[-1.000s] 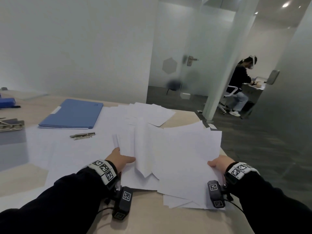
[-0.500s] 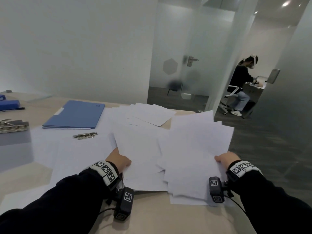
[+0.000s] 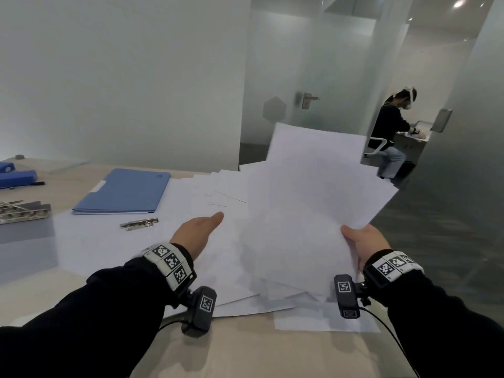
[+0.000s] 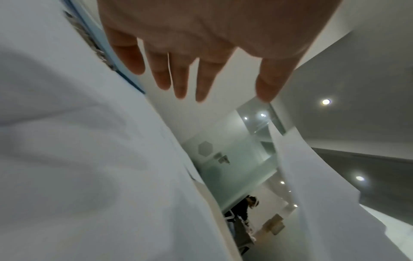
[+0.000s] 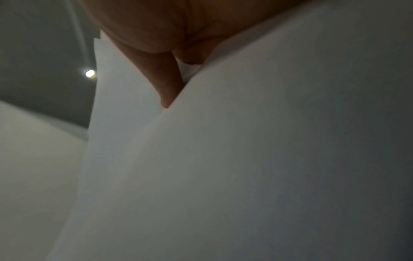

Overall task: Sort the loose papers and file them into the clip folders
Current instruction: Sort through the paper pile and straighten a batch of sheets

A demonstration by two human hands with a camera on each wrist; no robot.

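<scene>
My right hand [image 3: 362,241] grips a thick sheaf of white papers [image 3: 313,203] by its right edge and holds it raised and tilted above the table. In the right wrist view the papers [image 5: 245,159] fill the frame under my fingers [image 5: 163,84]. My left hand [image 3: 197,231] hovers with straight fingers [image 4: 178,77] over more loose white sheets [image 3: 152,241] spread on the table, holding nothing. A closed blue folder [image 3: 124,193] lies at the back left. A metal clip [image 3: 139,223] lies on the sheets in front of it.
A grey open clip folder [image 3: 24,227] with metal clips [image 3: 23,211] is at the left edge. Blue items [image 3: 17,177] lie at the far left. The table's right edge [image 3: 381,358] drops to dark floor. A seated person [image 3: 390,135] is beyond glass partitions.
My left hand has let go of the papers and moved forward with fingers straight. My right hand has lifted the sheaf higher and tilted it up.
</scene>
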